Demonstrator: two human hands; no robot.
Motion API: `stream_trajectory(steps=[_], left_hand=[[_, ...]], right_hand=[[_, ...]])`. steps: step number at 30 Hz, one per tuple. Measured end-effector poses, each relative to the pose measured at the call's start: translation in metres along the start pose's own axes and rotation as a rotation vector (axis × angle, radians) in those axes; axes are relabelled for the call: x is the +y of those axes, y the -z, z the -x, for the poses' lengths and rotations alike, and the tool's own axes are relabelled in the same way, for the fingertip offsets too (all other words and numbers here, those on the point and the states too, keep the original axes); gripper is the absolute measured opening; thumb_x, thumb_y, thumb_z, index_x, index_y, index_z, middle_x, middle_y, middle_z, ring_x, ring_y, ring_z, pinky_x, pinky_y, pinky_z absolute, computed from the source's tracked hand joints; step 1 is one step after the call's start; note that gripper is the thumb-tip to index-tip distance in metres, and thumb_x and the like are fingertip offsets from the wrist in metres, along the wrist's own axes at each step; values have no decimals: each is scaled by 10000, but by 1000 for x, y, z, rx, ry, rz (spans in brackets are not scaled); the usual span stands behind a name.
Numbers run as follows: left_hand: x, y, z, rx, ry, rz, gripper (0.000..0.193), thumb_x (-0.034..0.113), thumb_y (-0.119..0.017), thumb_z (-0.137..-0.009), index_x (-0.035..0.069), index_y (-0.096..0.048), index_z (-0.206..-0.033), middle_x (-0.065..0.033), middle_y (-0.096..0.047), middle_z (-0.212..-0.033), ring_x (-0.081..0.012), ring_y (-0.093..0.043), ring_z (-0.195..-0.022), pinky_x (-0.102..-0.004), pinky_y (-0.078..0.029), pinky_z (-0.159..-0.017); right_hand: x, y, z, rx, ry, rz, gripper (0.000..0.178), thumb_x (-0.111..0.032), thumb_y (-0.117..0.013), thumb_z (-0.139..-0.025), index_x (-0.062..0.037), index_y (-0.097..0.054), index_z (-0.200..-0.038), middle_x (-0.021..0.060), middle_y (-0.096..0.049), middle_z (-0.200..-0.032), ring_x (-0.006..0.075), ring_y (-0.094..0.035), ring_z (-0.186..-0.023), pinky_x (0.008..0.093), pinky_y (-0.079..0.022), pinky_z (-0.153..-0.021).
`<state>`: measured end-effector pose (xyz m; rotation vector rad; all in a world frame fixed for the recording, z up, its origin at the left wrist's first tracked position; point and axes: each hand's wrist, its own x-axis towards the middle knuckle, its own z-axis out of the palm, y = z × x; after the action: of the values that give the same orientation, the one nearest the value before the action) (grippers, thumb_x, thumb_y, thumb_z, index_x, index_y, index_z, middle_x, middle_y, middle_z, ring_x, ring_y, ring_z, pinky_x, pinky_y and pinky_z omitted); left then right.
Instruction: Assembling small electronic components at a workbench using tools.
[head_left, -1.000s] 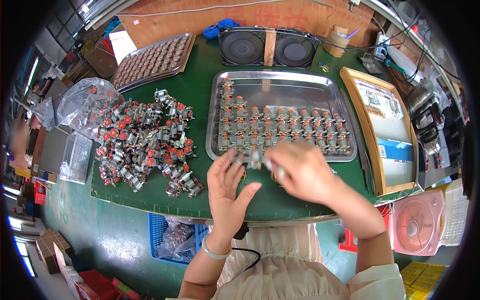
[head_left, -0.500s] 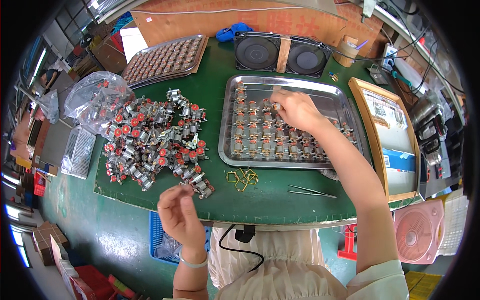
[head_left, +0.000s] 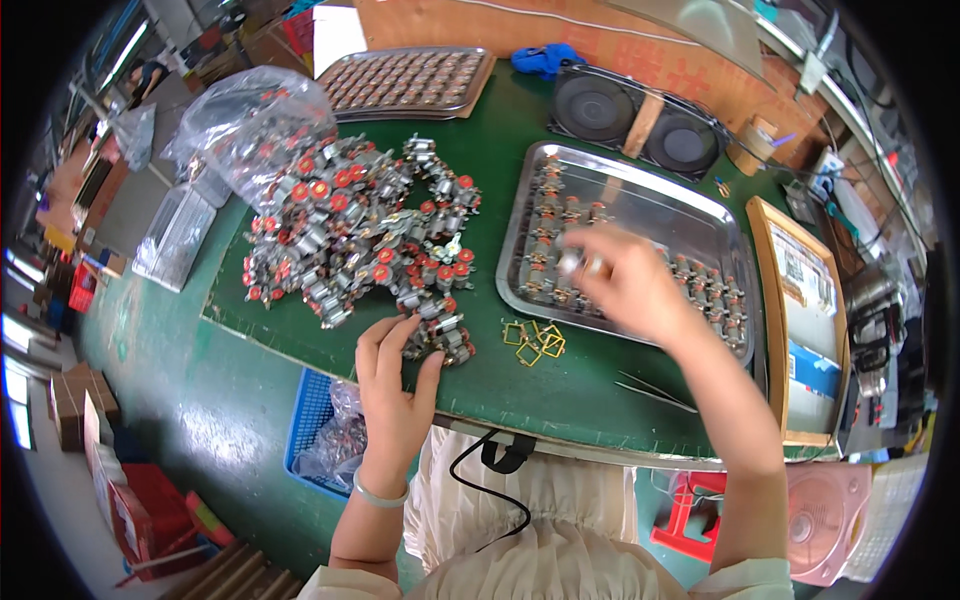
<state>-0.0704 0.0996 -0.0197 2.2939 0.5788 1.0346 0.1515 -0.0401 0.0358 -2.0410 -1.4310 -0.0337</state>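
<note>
A large heap of small metal motors with red end discs [head_left: 340, 230] lies on the left half of the green table. My left hand [head_left: 393, 385] rests at the heap's near edge, fingertips touching the closest motors, thumb spread away from the fingers. To its right, my right hand [head_left: 630, 285] hangs over the near left part of a steel tray [head_left: 515, 240]. Its fingers are bent and smeared by motion; a pale, shiny spot shows at the fingertips, too blurred to name. Motors [head_left: 545, 215] stand in rows in the tray, partly hidden by this hand.
Small yellow square frames [head_left: 533, 340] and tweezers [head_left: 655, 390] lie before the tray. Another filled tray [head_left: 405, 80], a plastic bag [head_left: 250, 120] and two black round speaker-like units [head_left: 640, 115] stand farther back. A wooden-framed box [head_left: 800, 320] borders the right side.
My right hand has come back toward the tray's near left part. My left hand has moved forward onto the heap's near edge. The whole view has shifted and turned.
</note>
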Motion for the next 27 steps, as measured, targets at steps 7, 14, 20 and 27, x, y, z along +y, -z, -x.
stream_trajectory(steps=[7,14,20,27], left_hand=[[-8,3,-4,-25,24,61,435,-5,-664,-690,15,-515,-1098,-154,-514,-1032,-308,-496,-937,-362,-418,-794],[-11,9,-6,-54,3,14,284,-3,-657,-660,18,-548,-920,-93,-602,-988,-249,-541,-810,-300,-450,-680],[-7,13,1,-101,52,97,274,3,-666,-650,19,-556,-900,-84,-610,-922,-232,-542,-784,-297,-446,-662],[5,15,-1,-182,172,247,225,16,-660,-681,-5,-528,-862,-111,-571,-783,-226,-548,-647,-318,-452,-575]], right_hand=[[-91,-51,15,-204,-75,73,445,-377,-711,-673,3,-570,-857,125,-587,-757,289,-608,-695,374,-495,-606],[-92,-68,7,-214,-178,-17,297,-279,-650,-695,7,-572,-718,140,-566,-742,304,-595,-694,397,-491,-614],[-102,-42,-2,-273,-177,-27,337,-295,-657,-699,13,-537,-760,160,-589,-734,321,-602,-685,406,-483,-612],[-98,-57,6,-228,-293,-149,353,-266,-664,-699,-7,-484,-859,168,-596,-673,341,-603,-665,416,-473,-597]])
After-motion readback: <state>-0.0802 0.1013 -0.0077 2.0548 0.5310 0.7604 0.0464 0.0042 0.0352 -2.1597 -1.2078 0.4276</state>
